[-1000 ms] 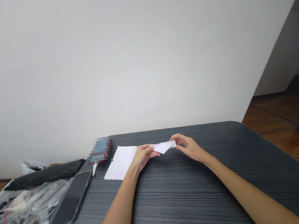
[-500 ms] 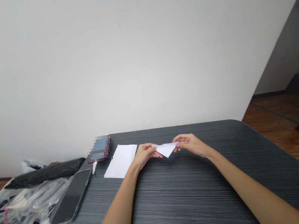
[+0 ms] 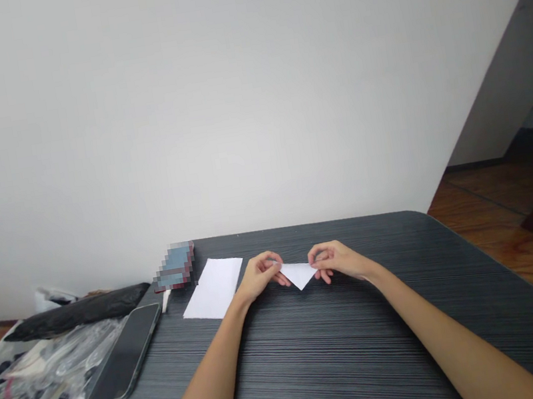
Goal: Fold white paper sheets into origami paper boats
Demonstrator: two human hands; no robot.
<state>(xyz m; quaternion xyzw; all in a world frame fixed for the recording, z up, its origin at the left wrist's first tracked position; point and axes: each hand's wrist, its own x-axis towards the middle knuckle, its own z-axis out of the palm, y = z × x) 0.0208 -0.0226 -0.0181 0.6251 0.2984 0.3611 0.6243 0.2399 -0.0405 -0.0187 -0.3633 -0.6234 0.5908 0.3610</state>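
A small folded white paper triangle (image 3: 298,274) hangs between both hands just above the dark striped table (image 3: 350,341), its point turned toward me. My left hand (image 3: 258,275) pinches the paper's left corner with closed fingers. My right hand (image 3: 335,260) pinches the right corner, fingers curled. A flat white sheet of paper (image 3: 214,289) lies on the table just left of my left hand.
A black phone (image 3: 125,353) lies at the table's left edge. Behind it sit a blurred-out small box (image 3: 174,266) and a white stick (image 3: 166,301). A black folded object (image 3: 76,312) and clear plastic bags (image 3: 32,378) lie off the table's left side. A white wall stands behind.
The folded paper has turned from a long flat strip into a triangle pointing toward me. Both hands have come closer together and lowered slightly toward the table.
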